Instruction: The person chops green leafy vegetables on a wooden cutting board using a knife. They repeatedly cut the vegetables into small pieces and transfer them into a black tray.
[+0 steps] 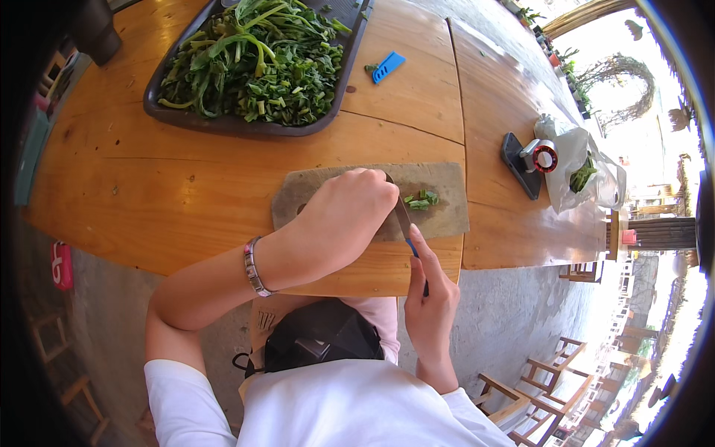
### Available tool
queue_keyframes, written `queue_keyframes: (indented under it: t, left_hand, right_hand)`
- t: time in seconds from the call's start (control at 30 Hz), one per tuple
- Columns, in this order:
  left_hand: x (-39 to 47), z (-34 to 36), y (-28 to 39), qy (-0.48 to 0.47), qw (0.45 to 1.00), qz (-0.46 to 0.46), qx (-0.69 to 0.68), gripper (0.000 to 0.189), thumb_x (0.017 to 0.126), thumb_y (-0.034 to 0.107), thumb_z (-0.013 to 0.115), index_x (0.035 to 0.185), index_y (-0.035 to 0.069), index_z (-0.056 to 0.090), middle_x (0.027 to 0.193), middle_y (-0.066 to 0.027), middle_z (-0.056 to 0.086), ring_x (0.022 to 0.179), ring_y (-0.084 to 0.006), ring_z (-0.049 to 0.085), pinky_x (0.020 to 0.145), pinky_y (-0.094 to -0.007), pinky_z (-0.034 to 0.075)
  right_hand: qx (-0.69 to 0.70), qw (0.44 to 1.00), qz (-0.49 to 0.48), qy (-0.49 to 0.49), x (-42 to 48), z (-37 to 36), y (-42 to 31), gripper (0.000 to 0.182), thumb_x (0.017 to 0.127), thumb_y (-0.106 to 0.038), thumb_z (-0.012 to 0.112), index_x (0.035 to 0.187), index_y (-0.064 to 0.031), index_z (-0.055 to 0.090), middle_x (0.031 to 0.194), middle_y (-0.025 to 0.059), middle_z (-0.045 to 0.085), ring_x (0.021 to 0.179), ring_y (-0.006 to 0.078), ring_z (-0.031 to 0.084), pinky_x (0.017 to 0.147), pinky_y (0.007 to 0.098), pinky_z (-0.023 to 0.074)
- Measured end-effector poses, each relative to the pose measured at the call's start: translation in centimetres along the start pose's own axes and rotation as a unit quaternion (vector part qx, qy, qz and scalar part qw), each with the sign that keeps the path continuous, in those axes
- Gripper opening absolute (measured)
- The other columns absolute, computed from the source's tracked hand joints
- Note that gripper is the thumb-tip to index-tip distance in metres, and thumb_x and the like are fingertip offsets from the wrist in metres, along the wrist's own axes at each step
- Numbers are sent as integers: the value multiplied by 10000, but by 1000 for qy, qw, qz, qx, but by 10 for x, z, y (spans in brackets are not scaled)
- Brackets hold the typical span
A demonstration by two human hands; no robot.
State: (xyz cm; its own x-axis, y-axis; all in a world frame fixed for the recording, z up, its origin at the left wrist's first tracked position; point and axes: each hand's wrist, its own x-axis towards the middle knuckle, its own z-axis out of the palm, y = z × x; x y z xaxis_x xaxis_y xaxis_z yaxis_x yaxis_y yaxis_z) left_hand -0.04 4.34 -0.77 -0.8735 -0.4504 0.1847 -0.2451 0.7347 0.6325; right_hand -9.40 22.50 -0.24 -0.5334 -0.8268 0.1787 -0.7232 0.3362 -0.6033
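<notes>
A small knife [403, 218] with a blue handle is in my right hand [434, 290], its index finger stretched along the handle towards the blade. My left hand [352, 215] is curled knuckles-up over a worn wooden cutting board [449, 218], close against the left side of the blade. Its fingertips are hidden beneath it, so whatever they hold cannot be seen. To the right of the blade lie several short pieces of cut green stems [422, 200] on a damp patch of the board.
A dark tray [304, 130] heaped with chopped and whole leafy greens [251, 67] stands at the back left. Beyond the board lies a blue plastic knife sheath [387, 67]. To the right are a phone [519, 165] with a round attachment and a plastic bag [592, 162] holding greens.
</notes>
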Motion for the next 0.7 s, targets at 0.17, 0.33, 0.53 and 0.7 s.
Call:
queue_keyframes:
  t: [0.17,0.33,0.53,0.7]
  left_hand:
    - [0,-5,2,-12,1000,-3,18,85,876,76,642,866,-6,663,899,-159,649,885,-341,650,769,-432,533]
    - [-2,-10,5,-31,998,19,60,86,880,71,634,910,-5,660,907,-163,649,901,-337,652,767,-438,537]
    - [-2,-5,4,-6,1000,7,12,79,891,55,616,880,-18,643,882,-176,646,877,-352,653,760,-437,542]
    - [-1,0,1,1,1000,11,6,100,896,67,618,850,-16,645,885,-172,648,863,-352,654,755,-435,542]
  right_hand:
    - [-38,999,-7,-23,5,4,0,555,953,22,572,1451,-221,545,892,145,716,733,290,693,652,385,528]
    - [-31,999,-7,-17,4,3,1,537,953,34,560,1440,-194,557,917,154,722,721,289,688,646,366,521]
    - [16,999,36,-2,5,-2,-3,462,962,55,544,1384,-124,600,1024,196,723,709,201,638,672,303,504]
    - [14,1000,5,-4,1,2,-5,442,967,63,529,1368,-103,609,1078,208,721,732,182,661,693,294,506]
